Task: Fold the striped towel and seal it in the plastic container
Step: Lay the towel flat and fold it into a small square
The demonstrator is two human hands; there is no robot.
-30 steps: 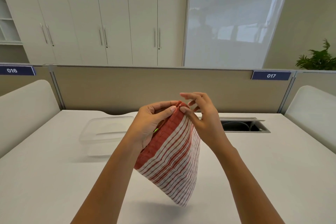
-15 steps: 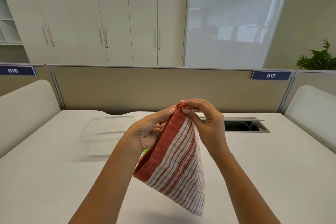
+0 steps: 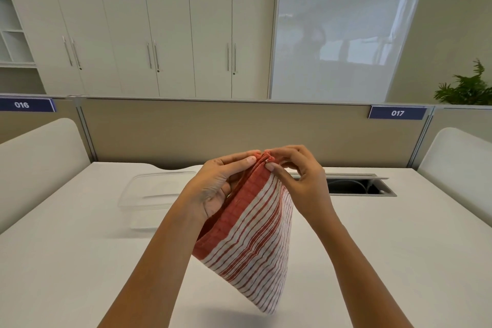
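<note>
Red-and-white striped towel (image 3: 250, 242) hung in air above white desk (image 3: 80, 274), folded, solid red band along left edge, lower corner clear of surface. Left hand (image 3: 221, 186) pinched top corner, thumb on near side, fingers behind cloth. Right hand (image 3: 298, 178) pinched same corner from right, thumb and forefinger on bunched red hem, other fingers curled. Clear plastic container (image 3: 151, 192) sat on desk behind left forearm, apart from towel. Cable slot (image 3: 356, 186) lay right of hands.

Right hand (image 3: 300, 181) has closed onto towel (image 3: 253, 242) corner
</note>
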